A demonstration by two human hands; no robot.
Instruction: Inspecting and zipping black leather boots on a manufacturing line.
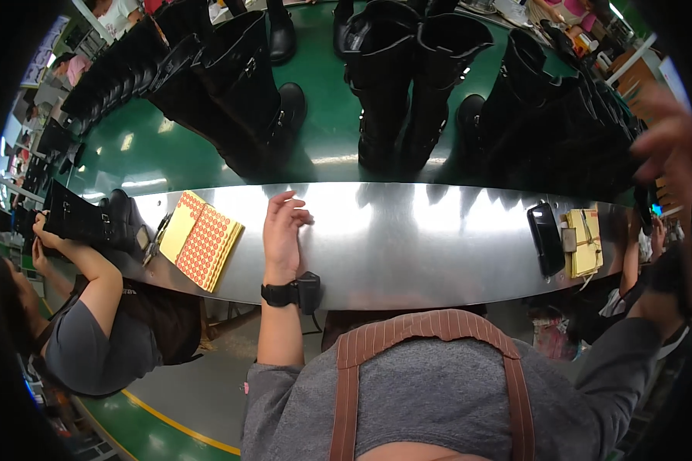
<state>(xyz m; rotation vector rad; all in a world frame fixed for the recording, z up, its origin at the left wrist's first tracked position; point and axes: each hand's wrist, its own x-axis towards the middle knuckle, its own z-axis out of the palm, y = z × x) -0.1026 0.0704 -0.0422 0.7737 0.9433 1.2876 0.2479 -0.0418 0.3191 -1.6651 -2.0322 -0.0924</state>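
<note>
My left hand (282,237) is over the steel table edge strip (377,253), palm turned inward. Its fingers are loosely bent and a little apart, with nothing in them. A black device is strapped to that wrist. My right hand (667,142) is raised at the far right, near the row of black boots (569,115), and smeared by motion, so its grip cannot be made out. A pair of tall black boots (404,100) with buckles stands upright across from me. Nearer my left hand, another black boot pair (246,100) leans on the green table.
Sheets of red round stickers (205,242) lie left of my left hand. A black phone (546,240) and a yellow card stack (584,244) lie to the right. At the left, a co-worker (92,323) holds a black boot (84,219). More boots line the green table (323,138).
</note>
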